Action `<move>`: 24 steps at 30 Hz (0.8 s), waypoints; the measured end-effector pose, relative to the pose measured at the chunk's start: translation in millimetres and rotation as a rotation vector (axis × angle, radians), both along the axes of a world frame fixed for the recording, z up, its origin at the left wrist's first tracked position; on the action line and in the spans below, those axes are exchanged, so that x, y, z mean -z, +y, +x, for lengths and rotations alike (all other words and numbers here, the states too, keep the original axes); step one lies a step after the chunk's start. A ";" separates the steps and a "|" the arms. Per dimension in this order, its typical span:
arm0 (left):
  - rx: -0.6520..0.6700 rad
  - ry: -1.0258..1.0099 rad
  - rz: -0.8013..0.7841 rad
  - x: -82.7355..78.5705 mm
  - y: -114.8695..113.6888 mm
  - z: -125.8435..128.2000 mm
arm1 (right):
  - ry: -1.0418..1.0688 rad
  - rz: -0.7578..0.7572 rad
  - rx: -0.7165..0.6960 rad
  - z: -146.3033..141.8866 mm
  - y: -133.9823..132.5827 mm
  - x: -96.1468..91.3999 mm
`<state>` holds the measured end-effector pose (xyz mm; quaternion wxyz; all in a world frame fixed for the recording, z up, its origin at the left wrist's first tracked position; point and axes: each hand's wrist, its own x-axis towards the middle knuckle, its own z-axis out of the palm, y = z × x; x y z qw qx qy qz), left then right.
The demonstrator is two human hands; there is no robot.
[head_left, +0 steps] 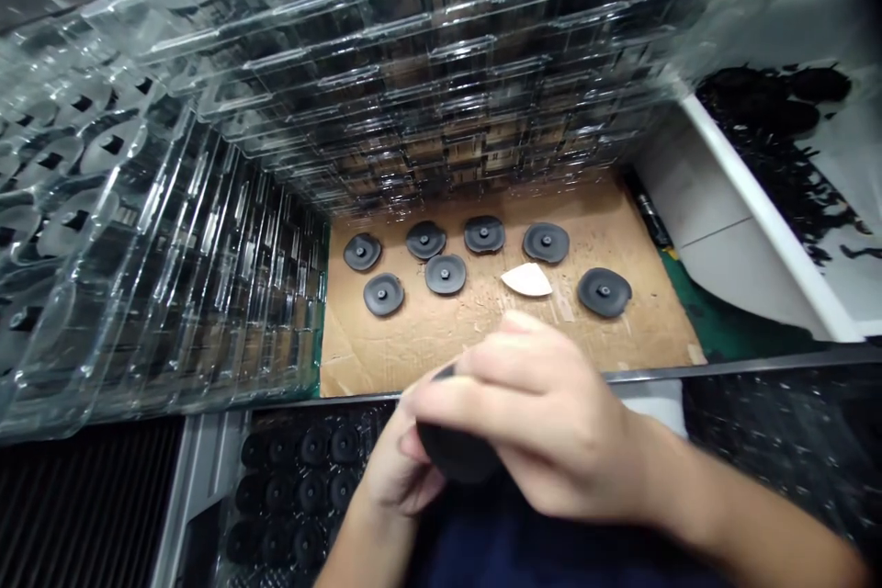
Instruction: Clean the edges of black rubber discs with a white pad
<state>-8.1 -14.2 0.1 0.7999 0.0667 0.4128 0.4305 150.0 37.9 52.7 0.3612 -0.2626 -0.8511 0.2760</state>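
Both my hands meet low in the middle of the head view, closed round one black rubber disc (451, 455). My right hand (551, 427) lies on top with its fingers curled over the disc. My left hand (396, 469) grips it from below and the left. Beyond them, several black round discs (445, 274) with a small centre nub lie spread on a brown cardboard sheet (482, 335). A white wedge-shaped piece (528, 279) lies among them.
Stacks of clear plastic trays (172, 230) rise at the left and across the back (447, 92). A tray filled with black discs (296, 478) sits under my left forearm. A white bin with black scraps (778, 147) stands at the right.
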 end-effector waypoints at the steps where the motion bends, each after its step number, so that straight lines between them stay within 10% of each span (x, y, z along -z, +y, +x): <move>1: -0.029 0.007 0.036 -1.7 1.4 -0.4 | 0.002 -0.047 0.074 0.6 -4.1 0.1; 11: -0.131 -0.065 0.172 -14.4 10.1 5.1 | 0.412 -1.067 0.268 27.6 -25.2 28.4; 24: -0.132 -0.122 0.194 -9.7 10.0 7.5 | 0.525 -1.226 0.377 29.4 -27.1 41.9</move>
